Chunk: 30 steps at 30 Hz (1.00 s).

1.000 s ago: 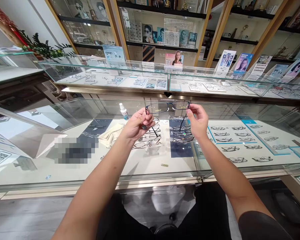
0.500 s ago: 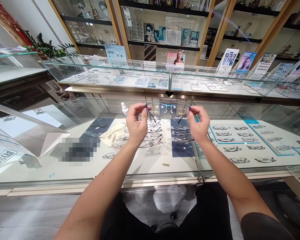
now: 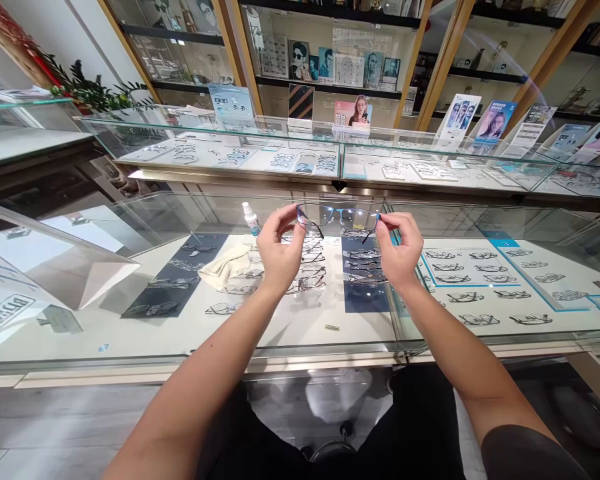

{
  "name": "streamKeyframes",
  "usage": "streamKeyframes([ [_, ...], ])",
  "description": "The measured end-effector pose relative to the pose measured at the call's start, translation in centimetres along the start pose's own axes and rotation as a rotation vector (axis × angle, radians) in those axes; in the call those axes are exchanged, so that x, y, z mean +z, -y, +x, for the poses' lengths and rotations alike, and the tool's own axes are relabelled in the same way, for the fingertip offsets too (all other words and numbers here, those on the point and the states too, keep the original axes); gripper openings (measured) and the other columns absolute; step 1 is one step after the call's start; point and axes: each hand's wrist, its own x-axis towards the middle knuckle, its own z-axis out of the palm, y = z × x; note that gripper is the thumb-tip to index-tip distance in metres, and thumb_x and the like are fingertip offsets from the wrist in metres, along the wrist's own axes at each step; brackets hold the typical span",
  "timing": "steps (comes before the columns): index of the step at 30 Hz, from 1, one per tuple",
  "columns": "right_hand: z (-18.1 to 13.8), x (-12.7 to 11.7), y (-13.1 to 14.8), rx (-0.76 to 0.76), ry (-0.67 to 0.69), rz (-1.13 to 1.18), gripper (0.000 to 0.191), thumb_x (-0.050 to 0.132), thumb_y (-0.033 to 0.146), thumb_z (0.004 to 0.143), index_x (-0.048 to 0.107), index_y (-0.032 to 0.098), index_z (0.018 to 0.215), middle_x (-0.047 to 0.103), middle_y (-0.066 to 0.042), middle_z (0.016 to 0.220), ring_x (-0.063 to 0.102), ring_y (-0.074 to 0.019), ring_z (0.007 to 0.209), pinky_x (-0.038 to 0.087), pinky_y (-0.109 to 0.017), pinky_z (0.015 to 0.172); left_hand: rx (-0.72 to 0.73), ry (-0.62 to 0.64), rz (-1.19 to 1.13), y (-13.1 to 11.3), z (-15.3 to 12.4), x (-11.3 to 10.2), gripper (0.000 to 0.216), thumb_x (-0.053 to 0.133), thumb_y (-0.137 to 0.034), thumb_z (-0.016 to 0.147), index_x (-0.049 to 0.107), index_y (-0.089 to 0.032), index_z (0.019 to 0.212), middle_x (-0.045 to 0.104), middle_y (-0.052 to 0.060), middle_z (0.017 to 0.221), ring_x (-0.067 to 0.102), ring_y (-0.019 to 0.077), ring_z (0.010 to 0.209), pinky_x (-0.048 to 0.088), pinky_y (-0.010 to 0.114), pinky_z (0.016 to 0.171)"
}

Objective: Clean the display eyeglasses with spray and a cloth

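Note:
A pair of eyeglasses with a blue upper frame and dark temples is held up above the glass counter. My left hand pinches it near the left hinge, thumb toward me. At the other end my right hand pinches the right hinge area. Both temples are unfolded and point down toward me. Behind my left hand stands a white spray bottle. A cream cloth lies crumpled on the counter left of my left wrist.
Under the glass of the display counter lie rows of eyeglasses, some on dark mats. A white paper bag stands at the left. A second glass showcase runs behind, with shelves beyond.
The eyeglasses have turned slightly, with the left end a little nearer me. Both hands have shifted slightly to the right.

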Motion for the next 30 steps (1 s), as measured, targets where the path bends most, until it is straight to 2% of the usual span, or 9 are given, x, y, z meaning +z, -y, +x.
streamKeyframes([
  [5, -0.1, 0.1, -0.3, 0.062, -0.036, -0.010, 0.011, 0.069, 0.030, 0.103, 0.077, 0.025, 0.107, 0.076, -0.004, 0.099, 0.071, -0.0196, 0.089, 0.060, -0.039, 0.079, -0.057, 0.093, -0.007, -0.5, -0.3, 0.2, 0.052, 0.083, -0.051, 0.092, 0.071, -0.025, 0.136, 0.078, 0.011, 0.135, 0.077, 0.0265, 0.122, 0.066, 0.041, 0.096],
  [12, -0.3, 0.2, -0.5, 0.102, -0.041, -0.043, 0.012, 0.068, 0.035, 0.103, 0.075, 0.027, 0.108, 0.076, -0.004, 0.099, 0.072, -0.0207, 0.090, 0.064, -0.043, 0.083, -0.122, 0.076, -0.029, -0.8, -0.4, 0.5, 0.057, 0.088, -0.056, 0.088, 0.070, -0.023, 0.131, 0.079, 0.013, 0.131, 0.078, 0.0259, 0.120, 0.067, 0.038, 0.092],
  [17, -0.5, 0.3, -0.5, 0.140, -0.037, -0.023, 0.012, 0.068, 0.036, 0.103, 0.075, 0.028, 0.109, 0.074, -0.005, 0.102, 0.073, -0.0228, 0.093, 0.066, -0.047, 0.085, -0.098, 0.049, -0.033, -0.8, -0.5, 0.6, 0.058, 0.089, -0.055, 0.088, 0.069, -0.024, 0.132, 0.078, 0.013, 0.130, 0.077, 0.0258, 0.121, 0.066, 0.038, 0.093],
  [20, -0.7, 0.4, -0.6, 0.143, 0.018, 0.008, 0.015, 0.068, 0.034, 0.102, 0.075, 0.028, 0.115, 0.074, -0.006, 0.110, 0.074, -0.0234, 0.098, 0.067, -0.048, 0.087, -0.065, 0.019, 0.009, -0.7, -0.6, 0.5, 0.056, 0.087, -0.053, 0.090, 0.069, -0.025, 0.135, 0.075, 0.013, 0.133, 0.074, 0.0259, 0.124, 0.065, 0.039, 0.094],
  [25, -1.4, 0.7, -0.8, 0.173, 0.173, 0.020, 0.039, 0.078, 0.035, 0.096, 0.067, 0.029, 0.133, 0.073, -0.009, 0.125, 0.075, -0.0265, 0.114, 0.066, -0.052, 0.101, 0.054, -0.058, 0.100, -0.8, -0.5, 0.1, 0.053, 0.089, -0.050, 0.089, 0.070, -0.025, 0.133, 0.071, 0.012, 0.132, 0.071, 0.0246, 0.120, 0.061, 0.036, 0.088],
  [30, -1.8, 0.9, -1.2, 0.237, 0.170, 0.054, 0.047, 0.083, 0.045, 0.093, 0.066, 0.029, 0.134, 0.073, -0.009, 0.127, 0.074, -0.0264, 0.117, 0.064, -0.051, 0.104, 0.140, -0.072, 0.174, -1.1, -0.4, 0.0, 0.055, 0.090, -0.053, 0.087, 0.070, -0.024, 0.129, 0.067, 0.012, 0.130, 0.069, 0.0253, 0.115, 0.059, 0.036, 0.081],
])
